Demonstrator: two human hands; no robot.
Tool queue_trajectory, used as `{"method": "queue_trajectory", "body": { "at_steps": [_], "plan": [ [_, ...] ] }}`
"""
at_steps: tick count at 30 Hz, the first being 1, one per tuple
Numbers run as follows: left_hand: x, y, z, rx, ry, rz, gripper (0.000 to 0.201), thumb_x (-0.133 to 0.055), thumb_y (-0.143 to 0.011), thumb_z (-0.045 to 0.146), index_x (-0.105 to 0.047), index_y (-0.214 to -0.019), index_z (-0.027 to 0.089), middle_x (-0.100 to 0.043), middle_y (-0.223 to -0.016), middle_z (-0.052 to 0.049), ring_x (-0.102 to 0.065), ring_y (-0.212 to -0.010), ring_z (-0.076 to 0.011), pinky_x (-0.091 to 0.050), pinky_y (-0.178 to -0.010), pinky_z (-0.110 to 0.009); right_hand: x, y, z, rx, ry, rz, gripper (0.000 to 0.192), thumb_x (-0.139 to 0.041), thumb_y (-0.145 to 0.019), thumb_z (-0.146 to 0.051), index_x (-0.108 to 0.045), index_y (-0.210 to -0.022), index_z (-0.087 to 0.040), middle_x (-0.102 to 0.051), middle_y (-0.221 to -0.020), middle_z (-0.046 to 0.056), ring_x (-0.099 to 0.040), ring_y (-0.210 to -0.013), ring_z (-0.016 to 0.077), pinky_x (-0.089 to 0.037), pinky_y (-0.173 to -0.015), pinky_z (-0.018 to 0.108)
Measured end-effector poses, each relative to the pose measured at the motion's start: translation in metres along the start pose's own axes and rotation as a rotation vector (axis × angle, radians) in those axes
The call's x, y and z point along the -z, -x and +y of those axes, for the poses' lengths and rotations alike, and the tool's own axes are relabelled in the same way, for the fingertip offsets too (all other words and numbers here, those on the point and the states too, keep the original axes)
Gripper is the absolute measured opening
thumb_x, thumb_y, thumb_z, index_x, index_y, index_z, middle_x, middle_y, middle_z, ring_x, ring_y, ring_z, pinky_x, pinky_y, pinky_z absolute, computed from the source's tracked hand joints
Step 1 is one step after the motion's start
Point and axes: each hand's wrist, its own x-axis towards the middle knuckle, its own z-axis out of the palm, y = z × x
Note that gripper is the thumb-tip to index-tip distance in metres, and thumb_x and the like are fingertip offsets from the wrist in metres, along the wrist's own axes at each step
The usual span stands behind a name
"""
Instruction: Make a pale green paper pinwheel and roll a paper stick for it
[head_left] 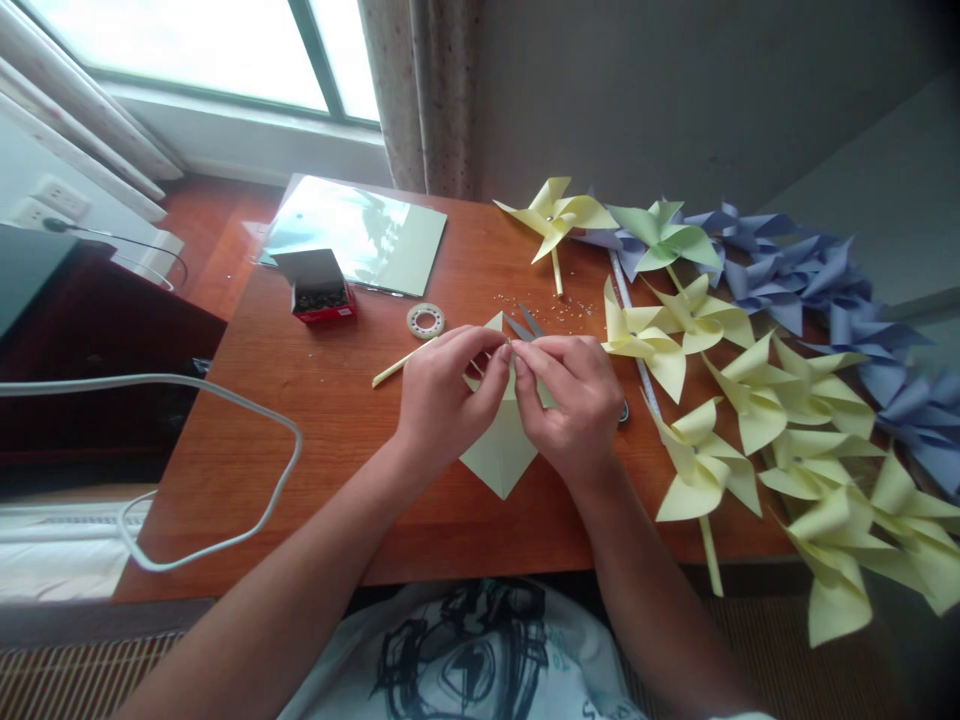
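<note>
In the head view, the left hand (442, 395) and the right hand (574, 405) meet fingertip to fingertip over a pale yellow paper square (501, 452) lying on the wooden counter (330, 420). Both hands are pinched shut on the paper's folded upper corners, drawn together at its middle. Just behind the paper, grey scissors (525, 325) lie half hidden by the fingers, among small scattered specks. Behind and to the left of the paper sit a tape roll (425, 320), a thin yellow stick (397, 366), a small red box (321, 286) and a glossy sheet (360, 232). To the right of the paper spread finished yellow pinwheels (787, 420), with blue pinwheels (810, 275) beyond them.
</note>
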Motion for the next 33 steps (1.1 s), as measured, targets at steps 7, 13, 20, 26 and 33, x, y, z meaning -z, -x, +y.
{"method": "queue_trajectory", "body": {
  "at_steps": [7, 13, 20, 26, 33],
  "plan": [
    [0.000, -0.001, -0.002, 0.075, 0.050, 0.002, 0.014, -0.061, -0.092, 0.027, -0.069, -0.085, 0.017, -0.070, -0.076, -0.003, -0.061, -0.065, -0.0140, -0.051, -0.064, -0.025, 0.001, -0.002, -0.003, 0.014, 0.023, -0.023, 0.024, -0.064, -0.091, -0.016, -0.074, -0.112, -0.024, -0.074, -0.096, 0.008, -0.062, -0.088, 0.0259, -0.054, -0.082, 0.041],
    [-0.001, -0.001, -0.006, 0.131, 0.138, 0.003, 0.014, -0.064, -0.091, 0.030, -0.070, -0.086, 0.018, -0.070, -0.075, -0.003, -0.063, -0.065, -0.0145, -0.052, -0.062, -0.025, 0.000, -0.002, -0.003, -0.038, -0.055, -0.035, 0.025, -0.063, -0.092, -0.018, -0.074, -0.113, -0.025, -0.074, -0.098, 0.008, -0.062, -0.090, 0.0258, -0.054, -0.084, 0.043],
    [0.001, -0.002, -0.005, 0.081, 0.083, -0.009, 0.011, -0.062, -0.090, 0.021, -0.071, -0.084, 0.017, -0.068, -0.071, -0.001, -0.060, -0.062, -0.0130, -0.049, -0.061, -0.024, 0.013, -0.010, 0.002, -0.393, -0.490, -0.156, 0.016, -0.062, -0.096, -0.025, -0.076, -0.102, -0.024, -0.075, -0.102, 0.005, -0.069, -0.097, 0.0217, -0.055, -0.087, 0.037],
    [0.001, -0.002, -0.001, -0.020, 0.049, -0.102, 0.013, -0.061, -0.091, 0.018, -0.072, -0.084, 0.015, -0.069, -0.072, -0.002, -0.060, -0.063, -0.0129, -0.046, -0.061, -0.024, 0.016, -0.010, 0.010, -0.631, -0.656, -0.199, 0.009, -0.067, -0.093, -0.029, -0.074, -0.095, -0.024, -0.075, -0.095, 0.002, -0.070, -0.091, 0.0195, -0.056, -0.081, 0.032],
    [0.002, -0.003, 0.001, -0.075, 0.008, -0.148, 0.015, -0.061, -0.093, 0.018, -0.072, -0.083, 0.014, -0.069, -0.071, -0.002, -0.059, -0.064, -0.0124, -0.045, -0.063, -0.024, 0.016, -0.010, 0.010, -0.627, -0.678, -0.227, 0.006, -0.068, -0.090, -0.028, -0.069, -0.087, -0.023, -0.070, -0.087, 0.001, -0.066, -0.083, 0.0177, -0.055, -0.076, 0.031]
  ]
}}
